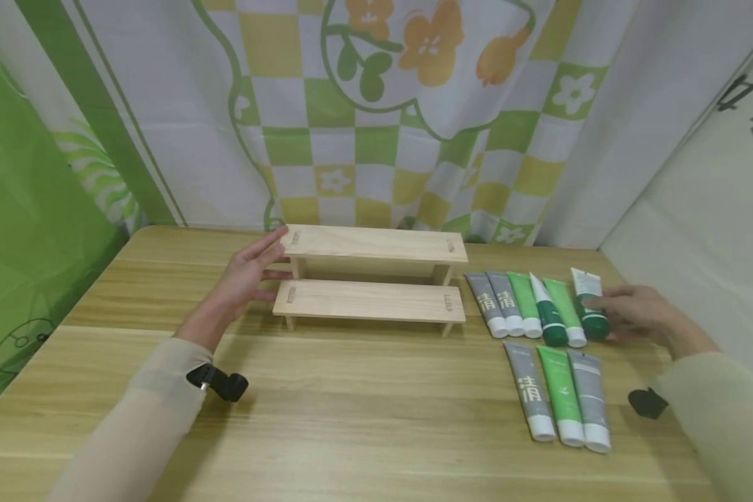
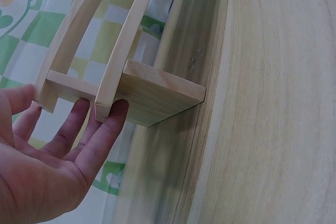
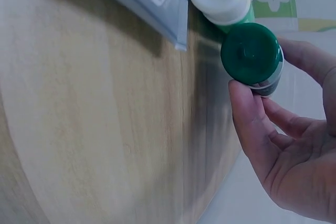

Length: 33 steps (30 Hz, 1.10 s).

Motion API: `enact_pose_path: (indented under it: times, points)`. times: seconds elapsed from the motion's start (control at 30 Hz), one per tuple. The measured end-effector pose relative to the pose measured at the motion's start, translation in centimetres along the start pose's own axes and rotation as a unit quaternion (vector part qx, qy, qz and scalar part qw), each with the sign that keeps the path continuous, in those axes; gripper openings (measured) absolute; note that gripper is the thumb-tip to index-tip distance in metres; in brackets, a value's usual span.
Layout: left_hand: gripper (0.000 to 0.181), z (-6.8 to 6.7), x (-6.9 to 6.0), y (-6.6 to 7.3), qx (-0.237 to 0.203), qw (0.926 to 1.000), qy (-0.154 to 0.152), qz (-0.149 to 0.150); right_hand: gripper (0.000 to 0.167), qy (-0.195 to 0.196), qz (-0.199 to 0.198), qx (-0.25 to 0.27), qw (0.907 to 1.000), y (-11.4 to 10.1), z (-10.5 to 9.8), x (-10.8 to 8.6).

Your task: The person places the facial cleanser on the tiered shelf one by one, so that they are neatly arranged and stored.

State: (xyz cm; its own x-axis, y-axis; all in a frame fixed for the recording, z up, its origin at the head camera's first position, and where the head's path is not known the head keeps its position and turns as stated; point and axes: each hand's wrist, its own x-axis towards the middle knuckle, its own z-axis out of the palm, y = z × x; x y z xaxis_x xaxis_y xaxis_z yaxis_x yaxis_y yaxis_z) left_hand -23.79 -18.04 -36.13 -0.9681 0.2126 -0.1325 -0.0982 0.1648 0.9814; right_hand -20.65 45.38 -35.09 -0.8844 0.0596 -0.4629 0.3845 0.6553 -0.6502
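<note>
Pale, fine-grained wood forms the two-tier stand (image 1: 370, 293), located at the middle of the table (image 1: 351, 404) towards its far edge. The upper board (image 1: 376, 244) sits higher and further back than the lower board (image 1: 367, 305); both are carried on plain supports and bear small dark markings near each end. Surfaces appear smooth and unpainted, with the cut ends square.

Left hand (image 1: 247, 275): fingers spread and slightly bent, tips against the stand's left end. How firmly they press cannot be determined.

Right hand (image 1: 643, 317): thumb and fingers closed about a white and dark green tube (image 1: 595, 322), pinching it from its sides. This tube is at the right end of the back row, white flat end away from the person; its round cap (image 3: 251, 53) is glossy dark green. Whether it bears on the table cannot be established.

Remaining back row, left to right: two grey tubes (image 1: 497, 303), a light green tube (image 1: 525, 307), a second white and dark green tube (image 1: 547, 314) lying slanted, and another light green tube (image 1: 565, 310). Front row: a bright green tube (image 1: 561, 394) between two white-capped grey ones.
</note>
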Motion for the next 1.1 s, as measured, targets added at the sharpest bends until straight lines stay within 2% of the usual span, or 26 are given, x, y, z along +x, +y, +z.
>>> enact_pose_path:
  times: [0.37, 0.57, 0.87, 1.1]
  points:
    - [0.054, -0.1, 0.1, -0.3, 0.004, 1.0, 0.001, -0.005, 0.083, 0.054, -0.041, 0.011, 0.9976, -1.6, 1.3, -1.1]
    - [0.053, 0.0, 0.0, -0.1, 0.003, 1.0, 0.002, -0.006, 0.084, 0.079, -0.069, 0.002, 0.9945, -2.9, 2.2, -1.4]
    - [0.052, 0.0, 0.1, 0.0, 0.007, 0.9999, 0.007, -0.004, 0.088, 0.103, -0.097, 0.004, 0.9899, -6.3, 3.9, -1.9]
    - [0.052, 0.0, 0.1, -0.1, 0.0, 0.9999, 0.014, -0.003, 0.085, 0.122, -0.126, 0.059, 0.9828, -9.1, 5.5, -2.6]
